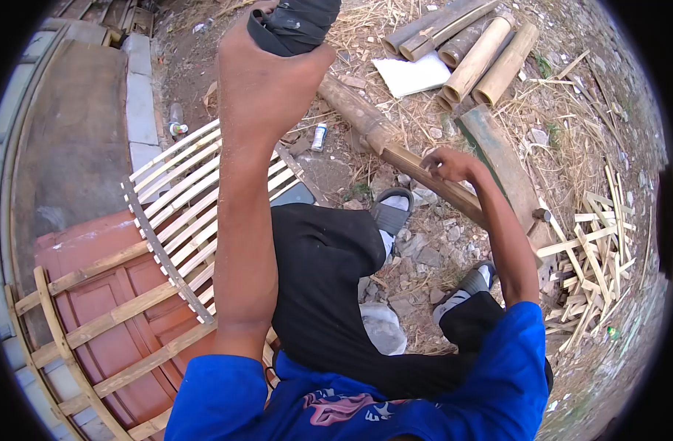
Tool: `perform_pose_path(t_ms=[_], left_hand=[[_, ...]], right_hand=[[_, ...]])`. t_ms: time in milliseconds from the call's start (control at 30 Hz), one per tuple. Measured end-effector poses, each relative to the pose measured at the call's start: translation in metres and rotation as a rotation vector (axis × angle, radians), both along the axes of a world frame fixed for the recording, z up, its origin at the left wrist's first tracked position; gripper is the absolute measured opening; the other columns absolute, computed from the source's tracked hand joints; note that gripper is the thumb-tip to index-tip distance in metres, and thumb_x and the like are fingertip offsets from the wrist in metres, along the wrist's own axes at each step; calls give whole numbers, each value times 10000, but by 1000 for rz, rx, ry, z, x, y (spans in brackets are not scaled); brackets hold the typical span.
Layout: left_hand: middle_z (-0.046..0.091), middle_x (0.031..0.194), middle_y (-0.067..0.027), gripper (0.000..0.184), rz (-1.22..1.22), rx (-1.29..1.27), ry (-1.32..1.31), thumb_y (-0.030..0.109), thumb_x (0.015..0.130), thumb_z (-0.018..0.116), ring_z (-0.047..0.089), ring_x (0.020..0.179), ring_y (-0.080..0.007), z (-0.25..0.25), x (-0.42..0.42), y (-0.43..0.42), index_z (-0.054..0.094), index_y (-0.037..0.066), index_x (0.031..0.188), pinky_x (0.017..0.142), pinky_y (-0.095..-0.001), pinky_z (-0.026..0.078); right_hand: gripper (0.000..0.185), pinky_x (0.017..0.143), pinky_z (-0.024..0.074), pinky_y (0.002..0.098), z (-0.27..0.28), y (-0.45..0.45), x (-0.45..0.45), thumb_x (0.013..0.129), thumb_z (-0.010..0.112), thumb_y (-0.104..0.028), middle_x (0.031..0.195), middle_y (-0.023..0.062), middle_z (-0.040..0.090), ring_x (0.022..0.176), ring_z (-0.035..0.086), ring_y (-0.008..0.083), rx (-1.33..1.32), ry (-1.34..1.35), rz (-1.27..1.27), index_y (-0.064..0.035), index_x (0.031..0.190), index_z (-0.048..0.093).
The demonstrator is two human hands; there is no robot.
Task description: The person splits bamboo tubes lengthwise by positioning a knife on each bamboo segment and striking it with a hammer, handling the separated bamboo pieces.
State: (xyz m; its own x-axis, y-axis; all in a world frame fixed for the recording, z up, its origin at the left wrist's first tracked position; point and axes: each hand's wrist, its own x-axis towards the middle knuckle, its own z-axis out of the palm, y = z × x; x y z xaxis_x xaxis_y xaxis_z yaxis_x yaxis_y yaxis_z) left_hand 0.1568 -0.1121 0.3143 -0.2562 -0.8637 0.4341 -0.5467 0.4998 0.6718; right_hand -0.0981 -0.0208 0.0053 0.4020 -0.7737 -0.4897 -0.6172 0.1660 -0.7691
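Note:
My left hand (274, 81) is raised at the top, close to the camera, with its fingers wrapped round a black wrapped handle (296, 28); the rest of that object is out of view. Lower on the right, my right hand (450, 165) is curled just above a long bamboo pole (432, 180), its fingertips at or near the pole's edge. Whether it holds anything small cannot be made out. The pole slants from upper left to lower right, past my sandalled feet, and part of it looks split open.
A slatted bamboo frame (193, 213) and red panel (101, 272) lie at left. Bamboo tubes (480, 59) and a white sheet (411, 73) lie at top. A board (502, 158) and a pile of split strips (597, 257) are at right. A can (319, 137) stands near the pole.

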Motion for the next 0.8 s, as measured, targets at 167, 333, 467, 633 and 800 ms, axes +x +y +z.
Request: perform_pose_path(t_ms=[167,333,467,633,800], left_hand=[[611,694,11,219,5,-9,-16,100,672,750,524,615,-78,3,-1,1,656,19,851,593,-263,432],[617,694,5,231,-10,-28,-57,108,664,755,535,617,-83,3,-1,1,656,13,849,593,-272,437],[680,805,-104,326,-138,-129,103,69,680,759,614,715,-152,4,-4,-1,655,-3,981,681,-308,502],[675,820,-93,307,-158,-123,118,20,690,685,623,736,-149,3,-2,-1,650,-7,994,703,-297,505],[659,754,-45,236,-54,-49,82,73,690,724,591,674,-110,10,-6,4,661,5,907,637,-285,479]], right_hand=[[308,691,532,325,2,45,-22,837,668,-120,900,102,686,794,645,163,129,-69,-244,15,1113,657],[289,646,507,271,17,68,-38,860,712,-152,837,20,645,740,591,106,309,-228,-300,-24,1114,660],[314,649,497,268,45,82,-50,849,720,-127,858,13,654,745,580,98,388,-275,-287,-17,1138,663],[337,700,478,243,75,97,-54,847,692,-72,951,18,695,801,596,90,383,-425,-291,-4,1176,668],[332,689,461,242,92,39,-8,844,720,-126,917,8,680,804,584,104,191,-477,-359,-31,1159,678]])
